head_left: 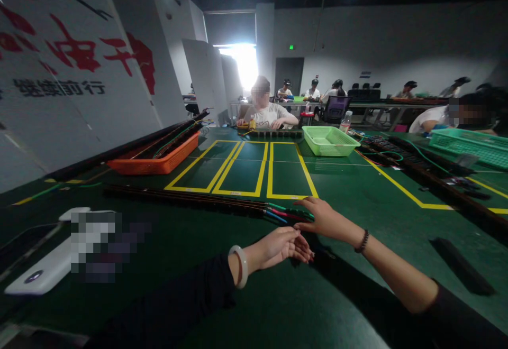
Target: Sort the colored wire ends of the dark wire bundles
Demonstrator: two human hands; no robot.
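Note:
A long dark wire harness bundle (190, 200) lies across the green table before me. Green, red and blue wires (280, 212) fan out of its right end. My right hand (327, 219), with a dark beaded bracelet, reaches over these wire ends, thumb and fingers apart with the wires between them, not visibly gripped. Just below, my left hand (280, 247), wearing a pale bangle, is turned partly palm up with its fingers loosely bent and apart. Its fingertips are close to my right thumb; whether they touch I cannot tell. Nothing shows in the left palm.
An orange basket (174, 159) with dark harnesses stands far left, a light green basket (331, 145) farther back. A white device (43, 269) lies left; a black strip (460, 264) right. More harnesses (436, 180) lie at right. A person (268, 113) works opposite. Yellow tape (238, 194) marks rectangles.

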